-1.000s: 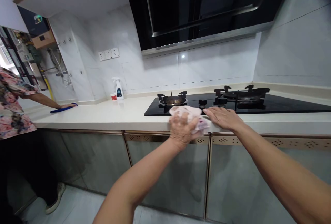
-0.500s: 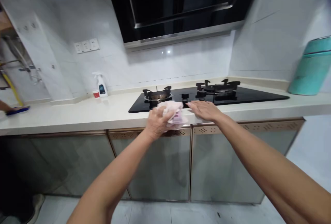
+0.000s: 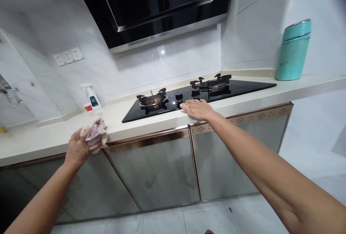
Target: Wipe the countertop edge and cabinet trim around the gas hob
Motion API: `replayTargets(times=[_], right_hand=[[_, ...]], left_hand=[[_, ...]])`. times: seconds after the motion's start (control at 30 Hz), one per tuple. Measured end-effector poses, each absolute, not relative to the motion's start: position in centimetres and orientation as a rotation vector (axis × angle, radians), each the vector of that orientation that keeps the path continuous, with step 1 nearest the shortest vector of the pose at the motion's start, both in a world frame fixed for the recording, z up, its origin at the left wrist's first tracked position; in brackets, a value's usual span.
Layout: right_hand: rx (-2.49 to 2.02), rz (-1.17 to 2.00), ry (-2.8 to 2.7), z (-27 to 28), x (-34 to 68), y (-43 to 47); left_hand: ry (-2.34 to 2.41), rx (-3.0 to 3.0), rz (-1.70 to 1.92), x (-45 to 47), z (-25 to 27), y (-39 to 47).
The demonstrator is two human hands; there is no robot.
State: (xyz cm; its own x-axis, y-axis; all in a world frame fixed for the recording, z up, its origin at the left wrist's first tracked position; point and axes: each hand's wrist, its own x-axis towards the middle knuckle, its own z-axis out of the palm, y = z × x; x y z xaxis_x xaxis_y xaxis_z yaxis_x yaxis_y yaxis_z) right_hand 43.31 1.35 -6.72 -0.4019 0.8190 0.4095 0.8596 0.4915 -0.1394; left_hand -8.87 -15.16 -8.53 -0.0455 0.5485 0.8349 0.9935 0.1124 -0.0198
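My left hand (image 3: pixel 78 147) grips a crumpled pink and white cloth (image 3: pixel 96 134) at the front edge of the white countertop (image 3: pixel 119 131), left of the hob. Flat and with fingers stretched, my right hand (image 3: pixel 198 109) rests at the front edge of the black gas hob (image 3: pixel 173 107), just below its knobs (image 3: pixel 179 98). Two burners sit on the glass, a left burner (image 3: pixel 153 99) and a right burner (image 3: pixel 213 83). Nothing shows in the right hand.
A white spray bottle (image 3: pixel 92 97) stands at the back left beside a small red and white container (image 3: pixel 88 108). A turquoise bin (image 3: pixel 294 52) stands at the counter's right end. Overhead hangs a black range hood (image 3: pixel 162 3). Glass-fronted cabinets (image 3: pixel 159 172) lie below.
My left hand has carried the cloth leftward, from the hob's front edge to the counter's front edge. The right hand stays near the knobs. The view has shifted, and the other person's hand has left it.
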Motion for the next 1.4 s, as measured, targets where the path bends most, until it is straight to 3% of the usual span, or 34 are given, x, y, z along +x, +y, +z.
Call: replayTargets(times=[0.23, 0.67, 1.4], right_hand=[[-1.416, -0.132, -2.306, -6.5, 42.8, 0.9], [-1.206, -0.325, -2.277, -8.7, 42.0, -1.6], [-1.219, -0.402, -1.952, -12.1, 39.4, -3.7]], left_hand=[[-1.721, -1.354, -0.652, -4.8, -8.7, -14.7], [-1.591, -1.774, -0.369, 16.9, -6.2, -8.8], [-1.676, -1.816, -0.366, 17.7, -5.8, -8.9]])
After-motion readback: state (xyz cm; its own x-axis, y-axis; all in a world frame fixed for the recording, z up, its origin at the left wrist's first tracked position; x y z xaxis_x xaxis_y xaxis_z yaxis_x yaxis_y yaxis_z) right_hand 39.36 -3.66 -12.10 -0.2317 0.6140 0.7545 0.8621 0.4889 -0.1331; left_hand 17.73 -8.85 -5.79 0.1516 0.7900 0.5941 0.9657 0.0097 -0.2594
